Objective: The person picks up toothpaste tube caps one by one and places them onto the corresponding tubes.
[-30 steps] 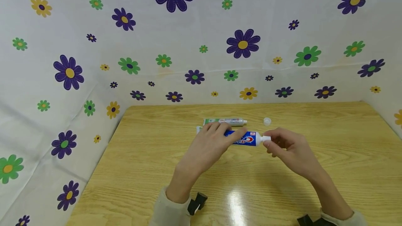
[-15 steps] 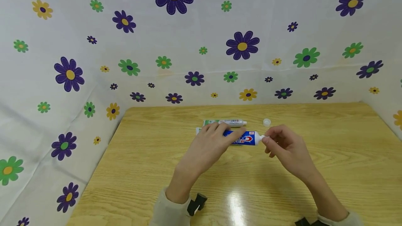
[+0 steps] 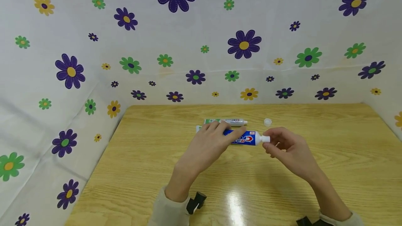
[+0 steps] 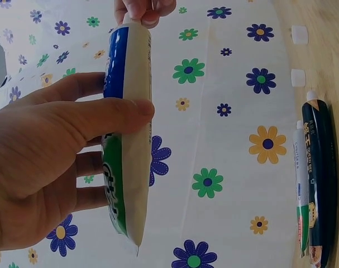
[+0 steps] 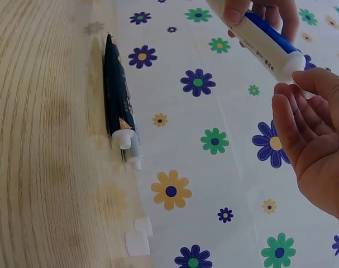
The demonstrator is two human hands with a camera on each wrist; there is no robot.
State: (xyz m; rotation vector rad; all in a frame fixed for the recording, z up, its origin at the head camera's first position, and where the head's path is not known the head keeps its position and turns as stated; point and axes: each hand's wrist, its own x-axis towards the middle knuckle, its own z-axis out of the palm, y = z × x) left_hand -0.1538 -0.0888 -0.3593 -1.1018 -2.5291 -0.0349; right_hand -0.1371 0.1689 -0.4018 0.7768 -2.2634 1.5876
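My left hand (image 3: 208, 145) grips a blue-and-white toothpaste tube (image 3: 249, 138) above the table, thumb on one face and fingers behind, as the left wrist view shows. The tube's nozzle end points right in the head view. There my right hand (image 3: 292, 151) pinches the white cap (image 3: 266, 139) at the tube's tip between thumb and fingers. From the right wrist view, those fingertips largely cover the cap; how firmly it sits on the tube cannot be told.
On the wooden table (image 3: 141, 170) lie a green-and-white toothpaste tube (image 3: 233, 122) and a dark green tube (image 4: 321, 178), side by side, both without caps. Two loose white caps (image 4: 299, 34) (image 5: 138, 244) rest nearby. A flower-patterned cloth (image 3: 141, 37) rises behind the table.
The right fingers first moved left over the cap, then back right, so more of the cap shows than half a second ago. The left hand and tube have hardly moved.
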